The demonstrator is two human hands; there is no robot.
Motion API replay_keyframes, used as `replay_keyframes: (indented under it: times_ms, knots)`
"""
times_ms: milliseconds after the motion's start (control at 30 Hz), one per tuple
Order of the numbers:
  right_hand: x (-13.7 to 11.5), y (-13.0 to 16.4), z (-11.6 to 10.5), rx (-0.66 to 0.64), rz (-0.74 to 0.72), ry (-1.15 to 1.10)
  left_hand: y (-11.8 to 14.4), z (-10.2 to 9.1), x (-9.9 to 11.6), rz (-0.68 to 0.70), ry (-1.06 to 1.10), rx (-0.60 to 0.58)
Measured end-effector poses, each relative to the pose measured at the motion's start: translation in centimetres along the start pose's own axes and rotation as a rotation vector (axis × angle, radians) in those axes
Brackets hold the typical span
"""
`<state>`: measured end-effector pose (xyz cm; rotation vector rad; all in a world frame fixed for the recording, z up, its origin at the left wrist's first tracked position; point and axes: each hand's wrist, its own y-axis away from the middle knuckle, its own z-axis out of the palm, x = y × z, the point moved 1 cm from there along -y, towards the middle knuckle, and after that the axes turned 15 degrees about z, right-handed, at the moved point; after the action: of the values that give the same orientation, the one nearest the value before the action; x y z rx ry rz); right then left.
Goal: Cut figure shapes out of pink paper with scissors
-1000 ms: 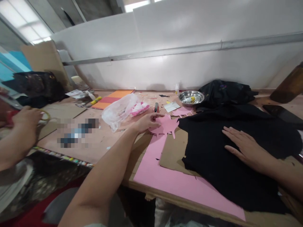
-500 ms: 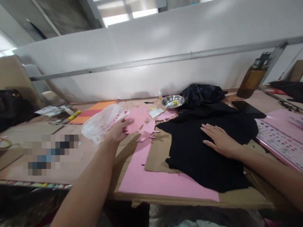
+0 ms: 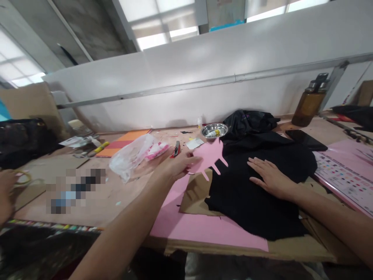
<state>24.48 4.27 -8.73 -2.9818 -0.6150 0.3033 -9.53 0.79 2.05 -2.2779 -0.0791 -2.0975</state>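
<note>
My left hand (image 3: 181, 165) pinches a pink paper cutout (image 3: 209, 156) with finger-like strips along its lower edge. The cutout is held up over the left side of a black cloth (image 3: 247, 212), partly covering it. Flat on that cloth, fingers outstretched, lies my right hand (image 3: 269, 178). Under the cloth are a brown cardboard piece (image 3: 195, 200) and a large pink sheet (image 3: 175, 221). A small cutter-like tool with red on it (image 3: 176, 149) lies just beyond my left hand.
Behind stand a metal bowl (image 3: 214, 132), a small white bottle (image 3: 199, 123) and a brown drink bottle (image 3: 310, 101). A phone (image 3: 305, 140) and a printed pink sheet (image 3: 346, 175) are at right. Left lies a plastic bag (image 3: 128, 155). Another person's hand (image 3: 6, 192) shows at the left edge.
My left hand has moved right with the pink cutout, lifting it over the black cloth and uncovering the cutter-like tool. My right hand stays on the cloth. Another person's hand has appeared at left.
</note>
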Motion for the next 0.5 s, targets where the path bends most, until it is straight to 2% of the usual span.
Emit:
replay_keyframes:
  times_ms: [67,133,233,300,367,433,500]
  knots:
    - [-0.1,0.1,-0.1,-0.009,-0.003,0.011,0.2,1.1,0.0,0.093,-0.176,-0.181]
    - [-0.1,0.1,-0.3,-0.018,0.002,0.013,0.5,1.6,0.0,0.137,-0.300,-0.222]
    - [0.0,0.1,-1.4,-0.026,0.011,-0.039,0.6,1.4,-0.4,0.182,-0.539,-0.215]
    - [-0.2,-0.2,-2.8,0.014,0.034,-0.117,0.5,1.0,-1.0,0.186,-0.578,-0.186]
    - [-1.0,-1.1,-4.8,0.101,0.048,-0.204,0.1,0.6,-1.5,0.226,-0.542,-0.099]
    - [-2.3,-3.0,-6.9,0.170,0.028,-0.266,-0.3,0.1,-1.7,0.297,-0.510,0.013]
    - [-4.2,-5.9,-8.6,0.173,0.001,-0.303,-0.8,-0.5,-1.8,0.329,-0.465,0.077]
